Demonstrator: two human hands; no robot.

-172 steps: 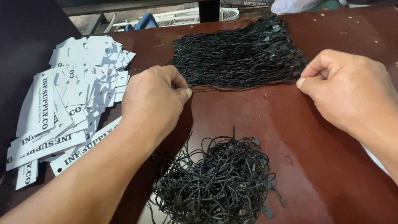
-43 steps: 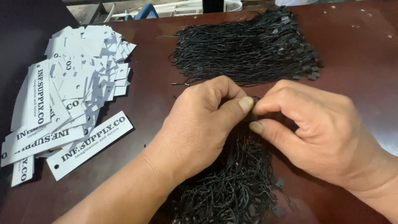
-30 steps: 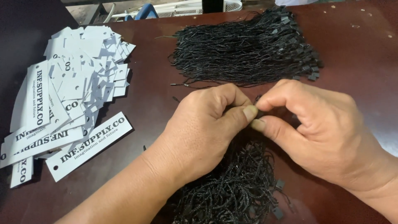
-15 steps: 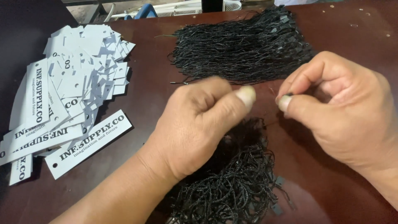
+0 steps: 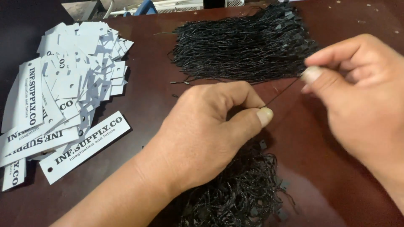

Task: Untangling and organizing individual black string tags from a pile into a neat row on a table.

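My left hand [image 5: 210, 134] pinches one end of a thin black string [image 5: 281, 92] between thumb and forefinger. My right hand [image 5: 357, 105] pinches the other end, and the string runs taut between them over the dark red table [image 5: 362, 17]. A tangled heap of black strings [image 5: 240, 193] lies under and just behind my left hand. A flatter, straightened bundle of black strings [image 5: 240, 46] lies at the back of the table, beyond both hands.
A spread pile of white rectangular paper tags [image 5: 63, 96] with black print covers the table's left side. One long tag [image 5: 84, 145] lies apart near my left forearm. Blue and white objects [image 5: 147, 6] show beyond the far edge.
My hands came together over the tangled heap, took hold of one string, then drew apart. My right hand moved right and up, pulling the string straight.
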